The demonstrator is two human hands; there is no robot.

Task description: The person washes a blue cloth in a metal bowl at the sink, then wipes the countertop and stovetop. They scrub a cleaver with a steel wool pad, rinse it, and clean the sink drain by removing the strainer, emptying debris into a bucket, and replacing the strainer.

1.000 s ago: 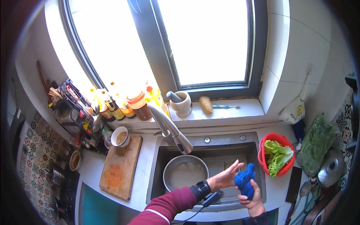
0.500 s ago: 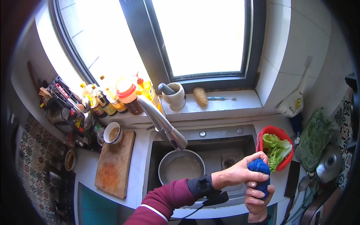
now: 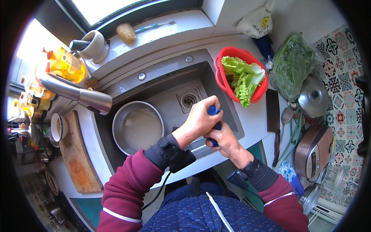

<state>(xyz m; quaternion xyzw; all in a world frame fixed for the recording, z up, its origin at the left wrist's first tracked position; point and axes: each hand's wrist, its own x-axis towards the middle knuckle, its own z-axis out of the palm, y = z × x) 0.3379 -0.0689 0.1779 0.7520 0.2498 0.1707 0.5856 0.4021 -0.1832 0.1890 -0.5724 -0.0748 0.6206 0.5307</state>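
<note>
Over the sink, a blue cloth (image 3: 213, 111) is squeezed between my two closed hands. My left hand (image 3: 199, 118) grips the upper end of the bunched cloth, and my right hand (image 3: 224, 140) grips the lower end just below it. The fingers hide much of the cloth. Beneath them is the steel sink (image 3: 206, 85) with a drain (image 3: 189, 100). A metal pan (image 3: 137, 131) with cloudy liquid sits in the sink's left part, beside the faucet (image 3: 91, 100). A red colander (image 3: 222, 75) holding leafy lettuce (image 3: 241, 83) stands at the sink's back right corner.
A cutting board (image 3: 79, 158) and bowl (image 3: 58, 127) lie left. A cleaver (image 3: 273, 114), bagged greens (image 3: 290, 67), lid (image 3: 313, 96) and rice cooker (image 3: 313, 152) are right. A mortar (image 3: 96, 50), brown root (image 3: 125, 33) and several bottles line the sill and back left.
My hands have closed together round the cloth, my left hand moving onto its top. The view has tilted down, bringing my body and both forearms into sight, with the window mostly out of view.
</note>
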